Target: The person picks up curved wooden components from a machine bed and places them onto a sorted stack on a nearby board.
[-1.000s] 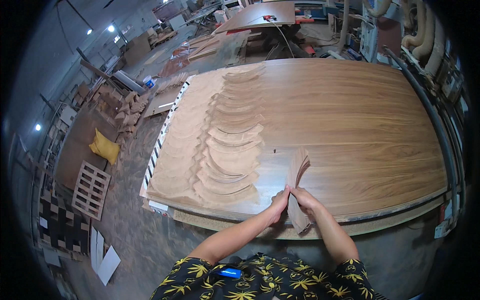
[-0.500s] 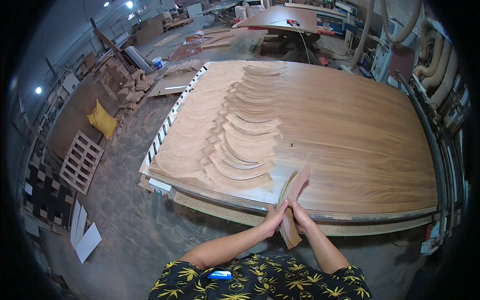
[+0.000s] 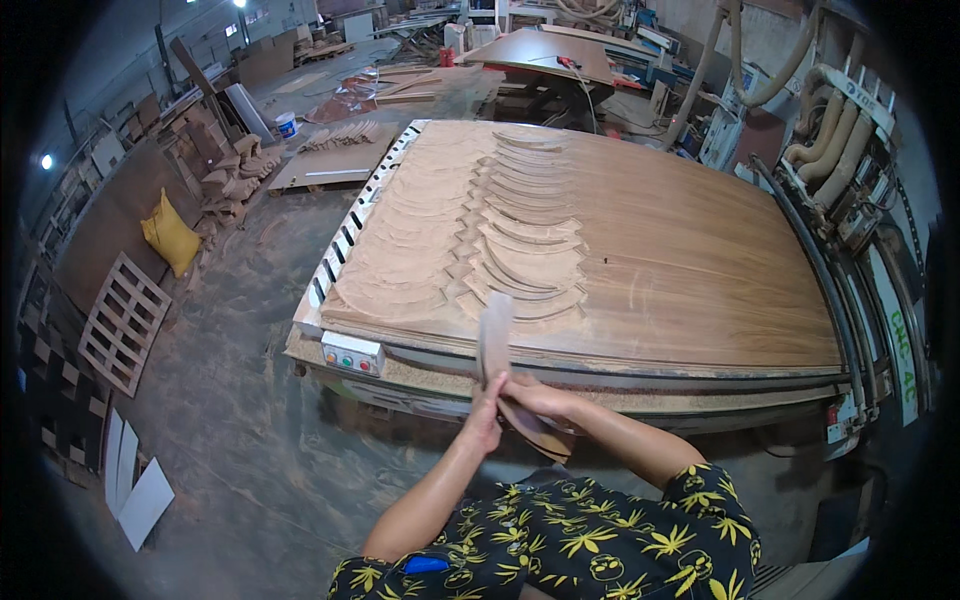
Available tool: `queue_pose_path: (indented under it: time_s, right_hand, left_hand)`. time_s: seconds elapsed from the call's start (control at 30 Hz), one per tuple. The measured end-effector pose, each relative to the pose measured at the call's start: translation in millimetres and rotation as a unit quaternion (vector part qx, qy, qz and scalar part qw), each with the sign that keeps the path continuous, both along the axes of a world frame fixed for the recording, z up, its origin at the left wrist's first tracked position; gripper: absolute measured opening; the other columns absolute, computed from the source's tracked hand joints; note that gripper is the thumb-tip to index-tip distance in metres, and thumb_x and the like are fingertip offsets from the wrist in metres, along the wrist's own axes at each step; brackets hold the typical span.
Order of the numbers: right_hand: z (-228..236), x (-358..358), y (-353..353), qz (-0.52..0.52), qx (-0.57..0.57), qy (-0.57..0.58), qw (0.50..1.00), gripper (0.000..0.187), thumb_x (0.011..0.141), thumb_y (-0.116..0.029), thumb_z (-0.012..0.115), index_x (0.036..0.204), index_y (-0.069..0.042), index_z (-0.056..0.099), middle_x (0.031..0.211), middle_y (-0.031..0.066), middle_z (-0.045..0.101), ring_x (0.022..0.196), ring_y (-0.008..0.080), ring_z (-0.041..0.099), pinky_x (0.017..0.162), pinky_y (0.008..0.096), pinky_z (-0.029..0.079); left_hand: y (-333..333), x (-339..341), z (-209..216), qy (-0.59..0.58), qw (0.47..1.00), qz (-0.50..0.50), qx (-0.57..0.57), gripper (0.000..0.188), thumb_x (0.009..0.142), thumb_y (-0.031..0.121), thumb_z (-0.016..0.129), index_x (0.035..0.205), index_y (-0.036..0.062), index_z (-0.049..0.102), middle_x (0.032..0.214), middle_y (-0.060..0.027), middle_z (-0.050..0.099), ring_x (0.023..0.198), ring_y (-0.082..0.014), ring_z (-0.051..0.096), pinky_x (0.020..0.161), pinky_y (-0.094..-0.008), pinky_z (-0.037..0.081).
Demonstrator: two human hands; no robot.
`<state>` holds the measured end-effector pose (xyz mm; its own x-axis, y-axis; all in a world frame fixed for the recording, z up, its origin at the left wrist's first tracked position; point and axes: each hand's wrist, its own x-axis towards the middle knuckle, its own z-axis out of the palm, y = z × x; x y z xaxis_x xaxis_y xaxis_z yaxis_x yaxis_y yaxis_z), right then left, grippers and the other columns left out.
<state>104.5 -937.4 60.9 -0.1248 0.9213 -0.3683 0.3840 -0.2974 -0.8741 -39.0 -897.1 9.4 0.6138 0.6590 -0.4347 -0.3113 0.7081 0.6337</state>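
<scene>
Just off the near edge of the table, my left hand (image 3: 487,419) is closed around a stack of curved wooden pieces (image 3: 495,335). My right hand (image 3: 540,396) grips the same stack from the other side, close against the left. The upper end of the stack points toward the table and its lower end shows below my right hand, slanting right. How many pieces are in it I cannot tell. Beyond lies a wood-grain board (image 3: 700,250) with a row of cut, curved pieces (image 3: 535,225) in it, dusted with pale sawdust (image 3: 400,215).
A control box with coloured buttons (image 3: 352,353) sits at the table's near left corner. On the right, a dark machine beam (image 3: 800,240) crosses the table. Left on the floor are a yellow sack (image 3: 171,234), a wooden lattice (image 3: 125,322) and white panels (image 3: 146,503).
Both hands have carried the stack leftward along the table's near edge. Its upper end now leans left rather than right. My view has turned toward the right.
</scene>
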Motion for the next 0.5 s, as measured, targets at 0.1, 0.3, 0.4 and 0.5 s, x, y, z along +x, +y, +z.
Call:
queue_pose_path:
  time_s: [0.1, 0.3, 0.4, 0.5]
  right_hand:
    - [16, -42, 17, 0.047, -0.036, -0.065, 0.996, 0.070, 0.098, -0.056, 0.041, 0.146, -0.006, 0.045, 0.148, 0.0291, 0.037, 0.137, 0.0457, 0.032, 0.116, 0.0488, 0.023]
    - [46, -89, 65, 0.197, -0.007, -0.092, 0.976, 0.078, 0.098, -0.056, 0.048, 0.152, -0.002, 0.031, 0.151, 0.0262, 0.032, 0.142, 0.0371, 0.030, 0.116, 0.0399, 0.025]
    - [49, -93, 100, 0.259, -0.032, 0.007, 0.965, 0.075, 0.099, -0.052, 0.049, 0.150, 0.001, 0.035, 0.147, 0.0254, 0.041, 0.138, 0.0337, 0.038, 0.115, 0.0373, 0.028]
    - [50, -80, 126, 0.204, -0.007, -0.010, 0.979, 0.069, 0.099, -0.050, 0.052, 0.144, 0.002, 0.044, 0.142, 0.0230, 0.050, 0.130, 0.0293, 0.047, 0.111, 0.0367, 0.035]
  left_hand:
    - [2, -43, 11, -0.044, 0.998, 0.044, -0.029, 0.070, 0.084, 0.043, 0.073, 0.138, 0.0076, 0.044, 0.131, -0.0116, 0.055, 0.122, -0.0243, 0.053, 0.102, -0.0425, 0.045]
    - [19, -105, 19, -0.104, 0.987, 0.122, -0.034, 0.058, 0.088, 0.042, 0.067, 0.132, 0.0086, 0.052, 0.125, -0.0083, 0.060, 0.116, -0.0235, 0.058, 0.103, -0.0392, 0.044]
    - [27, -122, 18, -0.108, 0.980, 0.165, -0.013, 0.060, 0.087, 0.045, 0.065, 0.134, 0.0088, 0.052, 0.127, -0.0075, 0.060, 0.118, -0.0252, 0.056, 0.103, -0.0426, 0.044]
    - [37, -131, 25, -0.116, 0.971, 0.209, -0.024, 0.059, 0.089, 0.044, 0.063, 0.134, 0.0077, 0.052, 0.123, -0.0095, 0.061, 0.114, -0.0261, 0.058, 0.101, -0.0431, 0.046]
